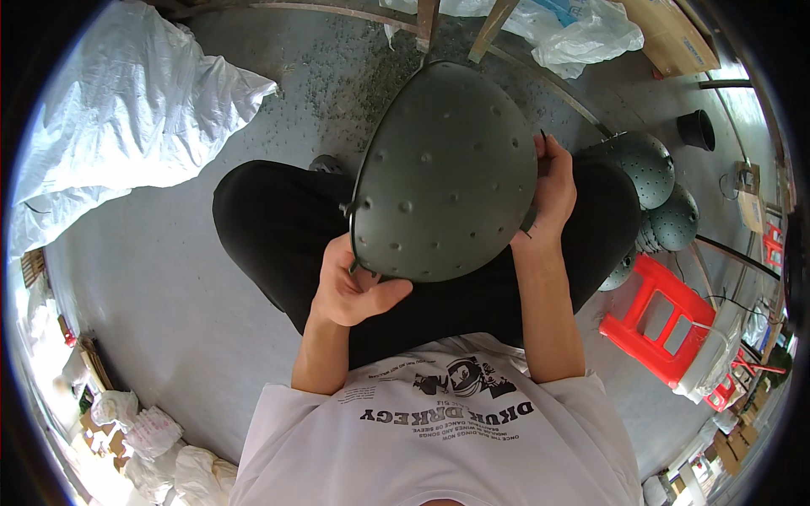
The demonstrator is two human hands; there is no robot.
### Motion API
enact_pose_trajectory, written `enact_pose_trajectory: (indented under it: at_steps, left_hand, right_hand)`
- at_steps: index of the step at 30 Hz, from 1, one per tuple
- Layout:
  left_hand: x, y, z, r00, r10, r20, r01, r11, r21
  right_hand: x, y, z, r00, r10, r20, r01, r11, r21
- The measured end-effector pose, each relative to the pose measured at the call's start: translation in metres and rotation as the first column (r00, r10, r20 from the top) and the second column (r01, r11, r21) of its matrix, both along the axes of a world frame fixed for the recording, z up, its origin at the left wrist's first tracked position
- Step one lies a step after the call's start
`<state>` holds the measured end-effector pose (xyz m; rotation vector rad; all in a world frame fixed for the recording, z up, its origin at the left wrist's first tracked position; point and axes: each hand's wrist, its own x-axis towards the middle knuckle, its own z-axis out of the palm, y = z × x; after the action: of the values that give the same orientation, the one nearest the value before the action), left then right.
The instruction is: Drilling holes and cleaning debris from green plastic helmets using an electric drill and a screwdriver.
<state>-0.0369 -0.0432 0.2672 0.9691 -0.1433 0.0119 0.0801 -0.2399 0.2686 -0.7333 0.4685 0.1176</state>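
A dark green, dome-shaped plastic shell with rows of small dimples or holes is held up over my lap, its rounded side facing me. My left hand grips the lower left rim, thumb on the outer face and fingers tucked behind the edge. On the right side, my right hand curls around the rim, with part of its fingers hidden behind the shell. Small dark pegs or tabs stick out along the edge near both hands. The inside of the shell cannot be seen.
Similar green shells are piled beside my right knee. A red plastic stool stands nearer on the right, and a black pot lies beyond. At the left is a large white sack. Dark scraps litter the floor ahead, near wooden legs.
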Motion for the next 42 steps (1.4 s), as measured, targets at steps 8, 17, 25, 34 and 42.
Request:
enact_pose_trajectory:
  at_steps: [8, 17, 25, 34, 42]
  left_hand:
    - [-0.004, 0.002, -0.008, 0.992, 0.123, 0.026, -0.126, 0.978, 0.168]
    - [0.002, 0.006, -0.002, 0.998, 0.017, -0.067, -0.009, 0.994, 0.112]
    - [0.006, 0.005, 0.004, 0.991, 0.006, -0.132, 0.009, 0.993, 0.114]
    - [0.006, 0.004, -0.008, 0.987, 0.102, -0.122, -0.099, 0.995, 0.023]
    - [0.011, 0.004, -0.007, 0.981, 0.134, -0.143, -0.15, 0.983, -0.11]
  right_hand:
    - [0.006, 0.006, -0.009, 0.991, 0.069, 0.115, -0.045, 0.98, -0.194]
    - [0.006, 0.005, -0.01, 0.907, -0.023, 0.419, 0.213, 0.886, -0.411]
    - [-0.006, 0.009, -0.004, 0.871, 0.179, 0.457, 0.128, 0.816, -0.564]
    - [-0.005, 0.01, 0.0, 0.907, 0.165, 0.388, 0.129, 0.768, -0.627]
    - [-0.003, 0.001, -0.006, 0.84, 0.241, 0.486, 0.064, 0.846, -0.53]
